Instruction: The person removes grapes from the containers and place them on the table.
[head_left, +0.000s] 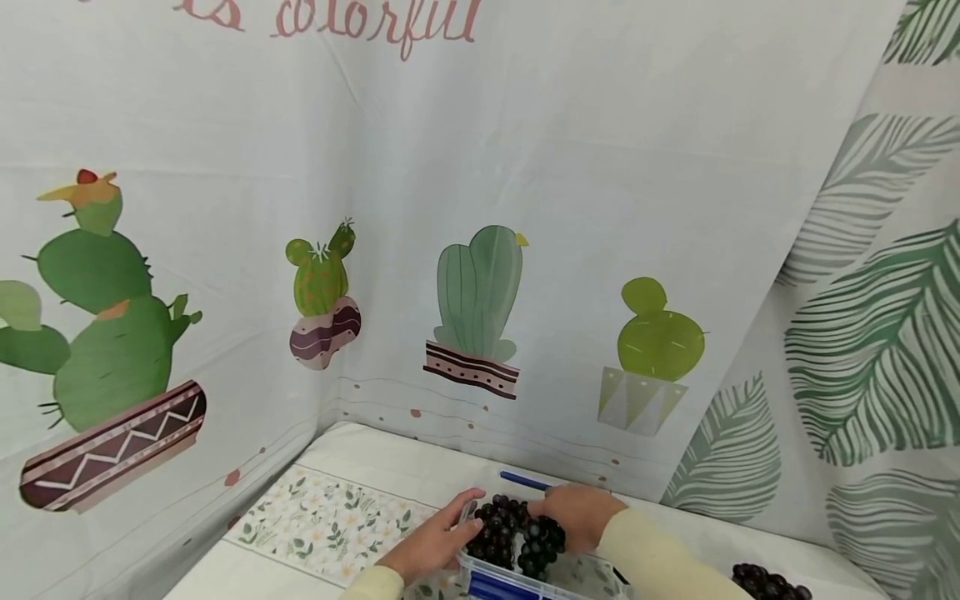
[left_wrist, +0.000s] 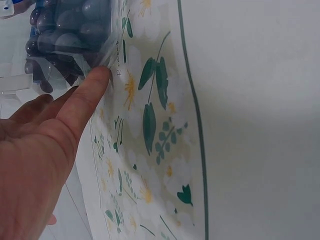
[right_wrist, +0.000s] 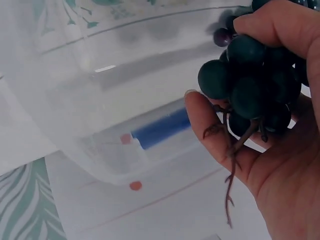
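My right hand (head_left: 579,515) grips a bunch of dark grapes (head_left: 542,547) over a clear plastic container (head_left: 592,583). In the right wrist view, thumb and fingers curl round this bunch (right_wrist: 250,82), and its brown stem hangs below. More dark grapes (head_left: 497,527) sit at the container's left end. My left hand (head_left: 435,540) rests against that end, thumb near the rim. Seen from the left wrist, its fairly straight fingers touch the outer wall, with grapes (left_wrist: 75,22) showing through the plastic.
Another bunch of dark grapes (head_left: 768,582) lies on the white table at the right. A floral runner (head_left: 330,525) stretches to the left under the container. Blue clips (head_left: 525,480) mark the container's sides. Behind the table hangs a cactus-print cloth (head_left: 555,167).
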